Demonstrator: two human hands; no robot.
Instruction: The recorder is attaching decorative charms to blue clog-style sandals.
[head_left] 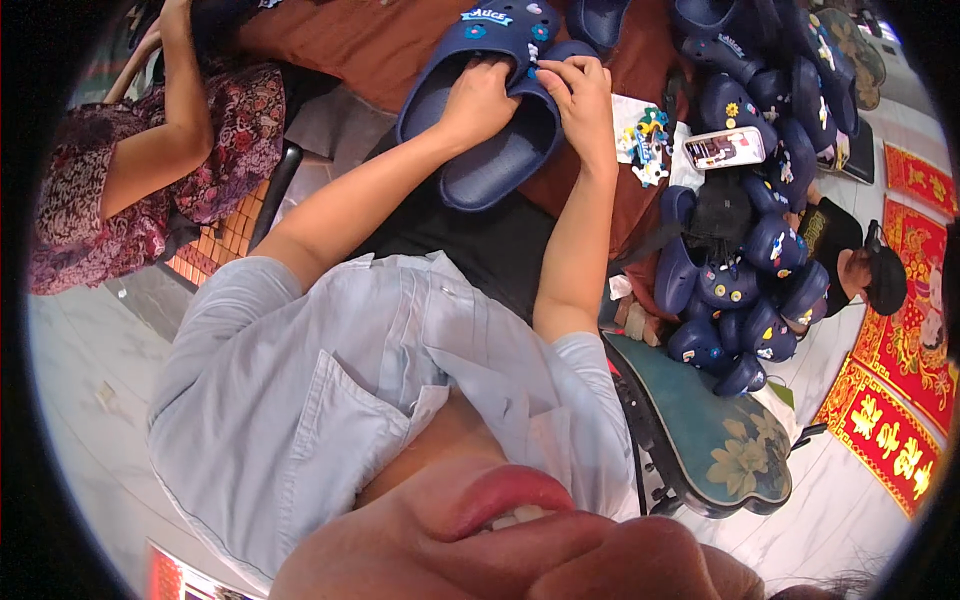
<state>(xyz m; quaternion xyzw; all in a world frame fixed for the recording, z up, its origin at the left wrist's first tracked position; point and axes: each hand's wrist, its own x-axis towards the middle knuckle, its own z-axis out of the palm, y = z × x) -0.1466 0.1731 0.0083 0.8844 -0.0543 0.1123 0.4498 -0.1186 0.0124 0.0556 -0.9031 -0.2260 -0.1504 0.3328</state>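
A navy blue clog [497,170] lies in front of me with its heel end toward me. Several small charms sit on its upper, among them a blue flower [475,32] and a blue lettered piece. My left hand [482,100] reaches into the foot opening, its fingers hidden beneath the upper. At the right side of the upper, my right hand [582,95] has thumb and forefinger pinched together at a small blue and white charm [532,70]. To the right of that hand, a pile of loose colourful charms [648,145] rests on white paper.
Many navy clogs with charms [775,240] are heaped at the right, with a phone [725,148] among them. A brown cloth [340,50] covers the work surface. Another person's arm [165,150] shows at the left; a person in a black cap [885,280] is at the right.
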